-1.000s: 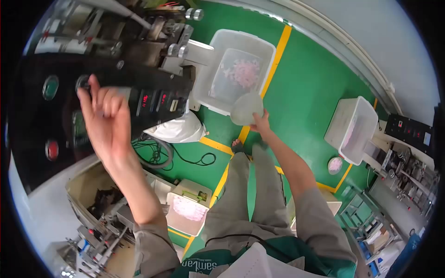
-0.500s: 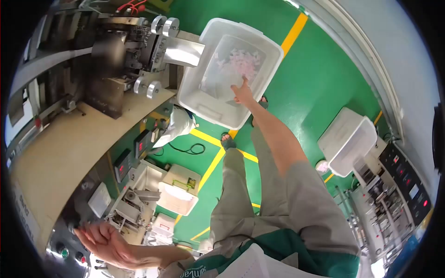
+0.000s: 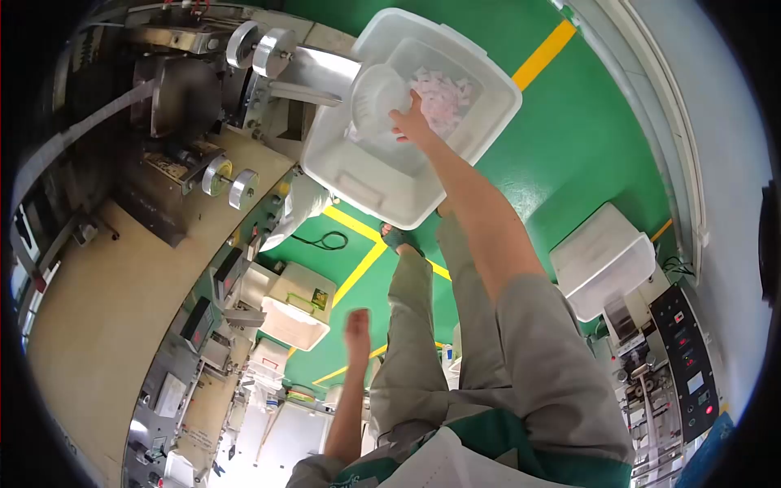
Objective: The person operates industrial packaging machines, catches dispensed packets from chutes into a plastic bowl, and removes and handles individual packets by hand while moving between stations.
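Observation:
My right hand point(image 3: 413, 124) reaches into a large translucent white plastic tub point(image 3: 370, 191). Its thumb and fingers are at the edge of a round, whitish ribbed bowl point(image 3: 378, 93) and appear to grip the rim. Beside the bowl, small pale-pink pieces point(image 3: 443, 102) lie heaped at the tub's bottom. My left hand point(image 3: 356, 327) hangs in the air over the floor, left of my legs and away from any object; blur and the viewing angle hide how its fingers are set.
A metal chute point(image 3: 321, 73) on the machine at left ends over the tub's rim. A tan worktop point(image 3: 89, 325) runs along the left side. Another white tub point(image 3: 606, 260) stands at right near a control panel point(image 3: 687, 358). A black cable point(image 3: 324, 241) lies on the green floor.
The round bowl now shows in the tub at my right hand, which earlier pointed at the pink pieces. My left hand has moved away from the machine buttons toward my legs.

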Demonstrator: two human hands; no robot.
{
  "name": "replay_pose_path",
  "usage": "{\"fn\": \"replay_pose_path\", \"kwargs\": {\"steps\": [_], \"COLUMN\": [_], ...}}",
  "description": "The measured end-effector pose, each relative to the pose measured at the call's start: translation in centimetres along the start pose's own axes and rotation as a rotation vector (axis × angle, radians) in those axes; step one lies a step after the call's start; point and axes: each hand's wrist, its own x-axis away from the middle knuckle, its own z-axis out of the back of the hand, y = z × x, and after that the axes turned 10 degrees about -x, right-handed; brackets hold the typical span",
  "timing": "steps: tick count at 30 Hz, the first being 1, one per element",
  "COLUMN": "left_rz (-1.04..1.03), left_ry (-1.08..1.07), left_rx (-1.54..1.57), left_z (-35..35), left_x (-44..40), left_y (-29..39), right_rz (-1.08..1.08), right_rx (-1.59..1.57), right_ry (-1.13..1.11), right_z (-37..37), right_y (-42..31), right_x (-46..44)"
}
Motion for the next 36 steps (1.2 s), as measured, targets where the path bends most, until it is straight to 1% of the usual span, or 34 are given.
{"fn": "replay_pose_path", "kwargs": {"steps": [1, 3, 5, 6, 9, 12, 18, 24, 30, 33, 36], "left_rz": [0.084, 0.289, 0.205, 0.163, 0.160, 0.178, 0.143, 0.174, 0.161, 0.100, 0.108], "left_ry": [-0.084, -0.204, -0.205, -0.209, -0.165, -0.180, -0.163, -0.177, -0.189, -0.153, -0.155], "left_rx": [-0.066, -0.189, -0.208, -0.217, -0.203, -0.264, -0.290, -0.283, -0.305, -0.300, -0.303], "left_z": [-2.5, -5.4, -6.9, -7.1, -7.0, -6.9, -7.3, -7.4, -7.5, -7.7, -7.9], "left_x": [1.3, 4.0, 6.0, 6.5, 6.2, 5.9, 6.0, 5.7, 5.6, 5.7, 5.7], "left_y": [-2.9, -4.7, -6.4, -5.9, -4.9, -4.5, -3.8, -3.3, -2.5, -2.8, -3.0], "right_rz": [-0.005, -0.015, -0.039, -0.052, -0.091, -0.102, -0.090, -0.088, -0.084, -0.070, -0.058], "right_rx": [0.002, 0.003, -0.020, -0.031, -0.039, -0.045, -0.075, -0.095, -0.079, -0.070, -0.072], "right_ry": [-0.009, -0.025, -0.037, -0.039, -0.103, -0.119, -0.141, -0.164, -0.166, -0.188, -0.196], "right_z": [0.0, 0.1, 0.0, 0.1, 0.6, 0.6, 1.0, 1.5, 2.0, 2.3, 2.6], "right_y": [0.0, 0.1, 0.3, 0.3, 0.1, 0.1, -0.2, -0.4, -0.9, -0.9, -0.9], "right_x": [-0.1, -0.2, -0.6, -0.4, -0.2, -0.3, -0.3, -0.4, -0.4, -0.6, -0.8]}}
